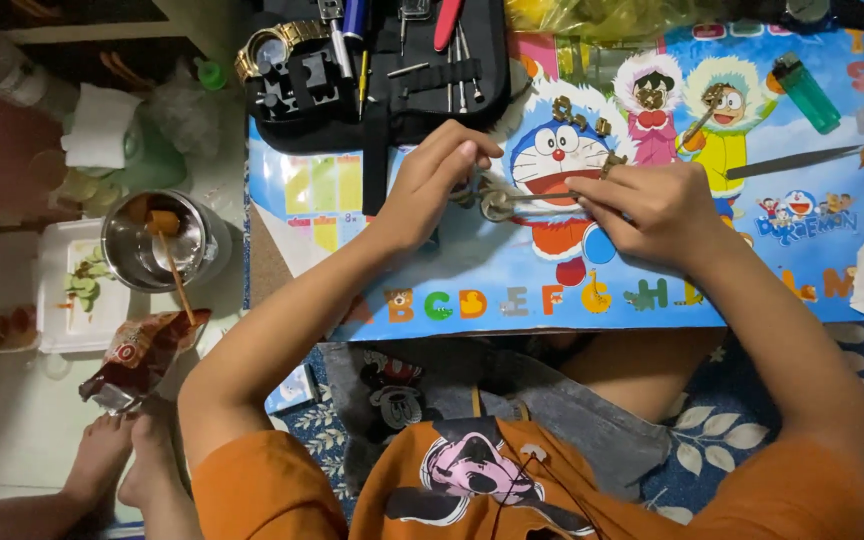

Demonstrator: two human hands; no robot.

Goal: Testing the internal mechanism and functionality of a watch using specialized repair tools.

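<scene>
On glossy cartoon mat (652, 290), hands (430, 180) (652, 205) pinch seemingly metal watch (497, 203).

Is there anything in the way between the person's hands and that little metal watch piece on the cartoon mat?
Nothing visible does. The left hand already rests on the metal watch piece, and the right hand reaches it with a thin tool. Small loose links lie apart, farther up the cartoon mat.

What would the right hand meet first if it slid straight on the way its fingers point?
Probably the watch held under the left hand: the right hand points left along the thin tool, though depth is unclear.
</scene>
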